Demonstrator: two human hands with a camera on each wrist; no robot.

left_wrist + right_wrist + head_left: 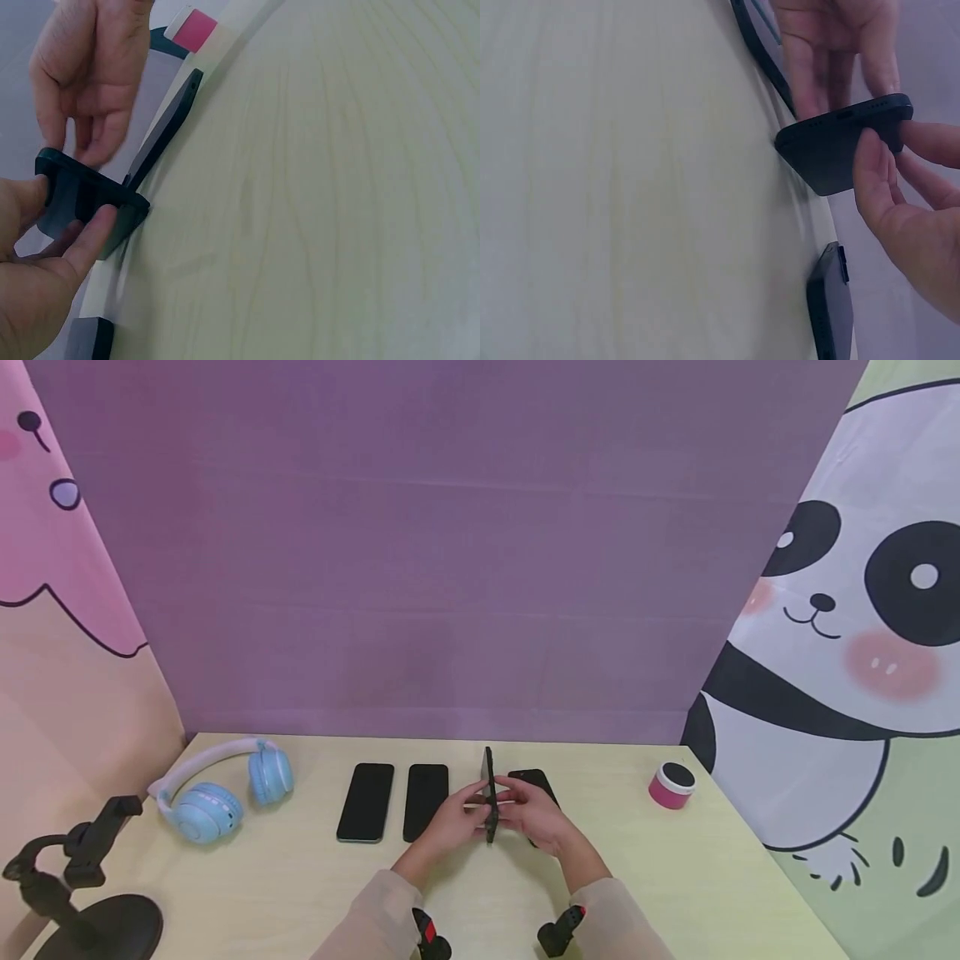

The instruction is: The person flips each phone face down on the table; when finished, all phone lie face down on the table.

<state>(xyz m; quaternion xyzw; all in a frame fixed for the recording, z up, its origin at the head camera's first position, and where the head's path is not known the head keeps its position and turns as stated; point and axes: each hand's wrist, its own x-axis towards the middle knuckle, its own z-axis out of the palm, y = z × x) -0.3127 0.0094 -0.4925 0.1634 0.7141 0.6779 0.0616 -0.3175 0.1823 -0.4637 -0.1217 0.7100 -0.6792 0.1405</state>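
Right now my left hand [450,821] and my right hand [542,817] meet over the middle of the worktop [675,893], and between them I hold a dark phone [490,793] stood up on its long edge, thin side towards me. The fingers [94,238] of my left hand are curled round one end of it, thumb on one face and fingertip on the other; the fingers [876,169] of my right hand pinch the other side, with the bottom edge and its port slot showing in the right wrist view. The phone's lower edge sits at or just above the wood; I cannot tell whether it touches.

Open room lies in front of my wrists, where bare pale wood runs to the near edge, and more of it stretches out to the right.

The phone is slim, black to dark green, with rounded corners and a matte frame.

Just beside my right hand another black phone [534,787] lies flat, partly hidden under my knuckles. On the left two more phones [366,802] [426,802] lie face up side by side, close to my left hand. Farther left rest pale blue headphones [217,789], and at the near left corner stands a black phone holder [82,877]. Well off to the right sits a small pink tin with a black lid [672,786].
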